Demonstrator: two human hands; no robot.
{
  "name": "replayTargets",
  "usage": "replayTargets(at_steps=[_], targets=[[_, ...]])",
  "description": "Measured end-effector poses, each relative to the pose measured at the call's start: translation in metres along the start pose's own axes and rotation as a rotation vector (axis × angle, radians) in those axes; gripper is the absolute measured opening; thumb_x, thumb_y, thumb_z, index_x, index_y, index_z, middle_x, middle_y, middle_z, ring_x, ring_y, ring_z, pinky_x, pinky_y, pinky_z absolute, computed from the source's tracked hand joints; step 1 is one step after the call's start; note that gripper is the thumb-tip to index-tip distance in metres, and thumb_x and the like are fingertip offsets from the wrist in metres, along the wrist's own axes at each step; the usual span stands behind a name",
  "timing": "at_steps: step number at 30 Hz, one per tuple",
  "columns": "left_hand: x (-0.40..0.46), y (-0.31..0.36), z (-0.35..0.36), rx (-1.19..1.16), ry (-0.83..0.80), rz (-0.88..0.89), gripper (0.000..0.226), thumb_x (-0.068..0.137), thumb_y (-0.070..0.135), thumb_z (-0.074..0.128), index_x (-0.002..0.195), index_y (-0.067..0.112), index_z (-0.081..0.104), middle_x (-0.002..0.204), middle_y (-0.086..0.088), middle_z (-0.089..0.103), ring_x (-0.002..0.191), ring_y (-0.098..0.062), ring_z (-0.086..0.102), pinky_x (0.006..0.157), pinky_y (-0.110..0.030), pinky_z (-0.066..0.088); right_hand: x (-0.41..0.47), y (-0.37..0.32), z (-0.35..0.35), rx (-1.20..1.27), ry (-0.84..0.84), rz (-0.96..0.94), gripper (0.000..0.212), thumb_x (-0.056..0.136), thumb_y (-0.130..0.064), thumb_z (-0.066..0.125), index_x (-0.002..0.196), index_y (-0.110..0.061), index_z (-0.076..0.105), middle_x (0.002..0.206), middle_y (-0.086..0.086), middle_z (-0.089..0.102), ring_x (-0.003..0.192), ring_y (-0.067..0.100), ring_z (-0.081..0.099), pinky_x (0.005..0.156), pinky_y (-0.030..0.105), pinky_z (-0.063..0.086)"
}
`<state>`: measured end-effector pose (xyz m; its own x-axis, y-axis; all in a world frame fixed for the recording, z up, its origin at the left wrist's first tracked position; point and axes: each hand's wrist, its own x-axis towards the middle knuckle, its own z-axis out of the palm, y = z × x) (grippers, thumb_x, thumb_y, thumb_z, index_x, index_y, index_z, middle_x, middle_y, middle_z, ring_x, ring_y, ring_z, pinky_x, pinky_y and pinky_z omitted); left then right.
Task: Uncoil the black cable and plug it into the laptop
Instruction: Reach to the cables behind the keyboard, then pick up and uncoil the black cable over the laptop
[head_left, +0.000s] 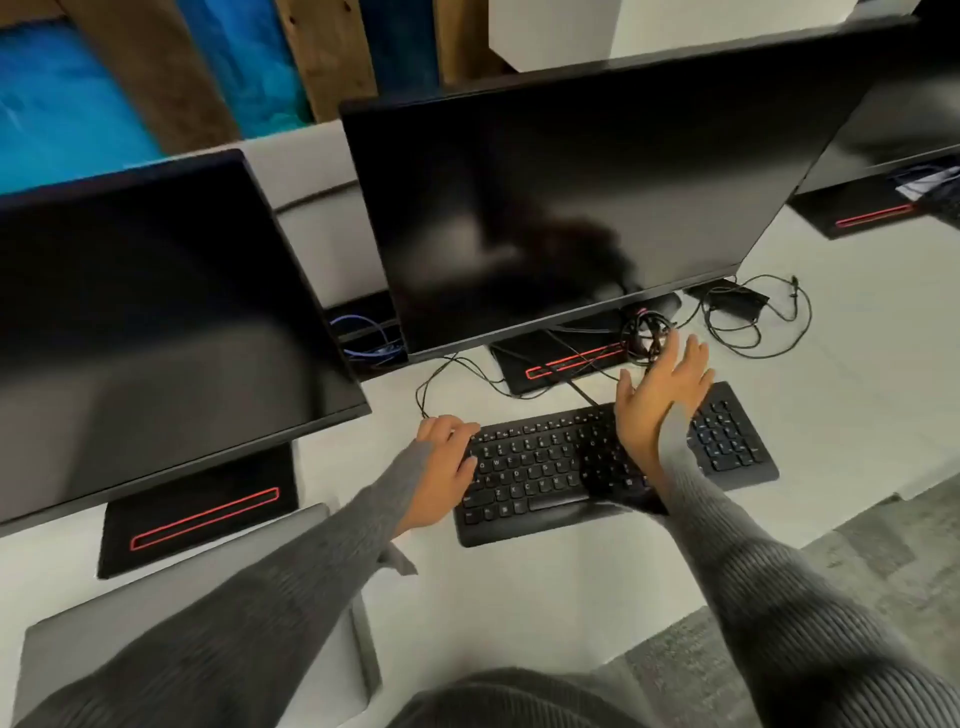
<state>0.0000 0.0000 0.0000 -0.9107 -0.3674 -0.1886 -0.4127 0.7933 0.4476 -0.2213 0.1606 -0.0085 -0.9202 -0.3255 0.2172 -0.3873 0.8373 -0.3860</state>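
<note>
Hands framed the keyboard (613, 467) on the desk (857, 395), and the matter turned on which of them lay closer to the cable. At the left, the closed grey laptop (192, 623) sat at the near edge, partly hidden under the left sleeve. The left hand (447, 467) rested curled on the keyboard's left end, grasping nothing. Further right, the right hand (665, 395) hung above the keys with fingers spread and empty, reaching away from the person. Just beyond its fingertips lay the coiled black cable (647, 335), a tight bundle at the foot of the middle monitor (571, 208), touching the monitor's base. So the right hand was plainly the nearer one, the coil straight ahead of it; the laptop lay well apart, far to the left, so the freed cable would likely have to run leftward across the desk.
</note>
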Motion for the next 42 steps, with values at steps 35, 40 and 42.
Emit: replayTargets(at_steps=[35, 40, 42], targets=[[-0.059, -0.009, -0.054, -1.487, -0.014, -0.343, 0.017, 0.091, 0.006, 0.05, 0.097, 0.006, 0.065, 0.098, -0.01, 0.069, 0.092, -0.019, 0.064, 0.089, -0.036, 0.051, -0.163, -0.08, -0.001, 0.381, -0.418, -0.762, 0.016, 0.091, -0.016, 0.058, 0.107, -0.016, 0.062, 0.09, 0.004, 0.065, 0.085, 0.023, 0.056, 0.078, 0.039, 0.049], [-0.097, -0.037, -0.061, -1.41, 0.127, -0.293, 0.02, 0.091, 0.004, 0.048, 0.103, 0.009, 0.063, 0.095, -0.006, 0.069, 0.083, -0.014, 0.066, 0.081, -0.025, 0.055, -0.174, -0.12, -0.025, 0.749, -0.415, -0.395, 0.022, 0.098, -0.027, 0.048, 0.116, -0.021, 0.06, 0.107, -0.005, 0.065, 0.098, 0.003, 0.059, 0.086, 0.02, 0.047], [-0.112, -0.05, -0.058, -1.358, 0.19, -0.308, 0.019, 0.09, 0.005, 0.051, 0.103, 0.009, 0.064, 0.091, -0.004, 0.071, 0.079, -0.012, 0.068, 0.085, -0.028, 0.054, -0.182, -0.144, -0.033, 0.906, -0.453, -0.342, 0.024, 0.099, -0.033, 0.044, 0.116, -0.025, 0.059, 0.105, -0.008, 0.066, 0.096, 0.005, 0.061, 0.083, 0.019, 0.049]])
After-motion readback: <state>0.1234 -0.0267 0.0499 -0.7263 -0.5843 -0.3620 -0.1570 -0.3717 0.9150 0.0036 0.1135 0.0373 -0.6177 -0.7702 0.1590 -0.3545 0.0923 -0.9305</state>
